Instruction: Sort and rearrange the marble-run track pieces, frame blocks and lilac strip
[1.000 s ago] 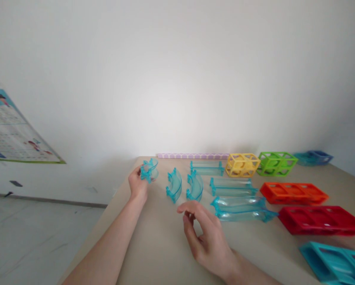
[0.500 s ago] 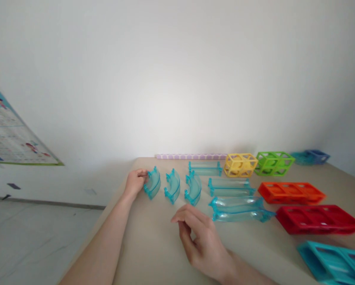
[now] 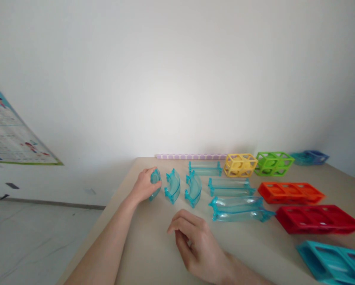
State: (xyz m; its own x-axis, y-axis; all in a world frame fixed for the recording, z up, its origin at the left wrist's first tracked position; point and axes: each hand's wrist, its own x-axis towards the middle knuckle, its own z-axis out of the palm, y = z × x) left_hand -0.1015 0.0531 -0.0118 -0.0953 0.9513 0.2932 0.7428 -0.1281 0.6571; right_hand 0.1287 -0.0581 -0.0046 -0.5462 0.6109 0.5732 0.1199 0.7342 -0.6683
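Observation:
My left hand [image 3: 146,184] is closed around the leftmost curved, see-through blue track piece [image 3: 156,177], its thumb across the front and part of the piece hidden. Two more curved track pieces, a middle one [image 3: 173,186] and a right one [image 3: 194,189], stand in a row beside it. Lower down, my right hand [image 3: 196,243] hovers over the table with fingers loosely curled in and nothing visible in them. Just beyond its knuckles lie straight see-through blue channels: a large one [image 3: 239,209], a middle one [image 3: 230,187] and a far one [image 3: 205,169].
Frame blocks stand to the right: yellow [image 3: 240,166], green [image 3: 274,164], orange [image 3: 291,192], red [image 3: 318,219] and teal [image 3: 334,259]. A purple patterned strip [image 3: 192,156] runs along the wall at the back of the table [image 3: 153,245]. A poster [image 3: 17,130] hangs at left.
My left hand has gone from touching the leftmost curved piece's edge to wrapping over it, turning it slightly. My right hand has shifted a little left and down.

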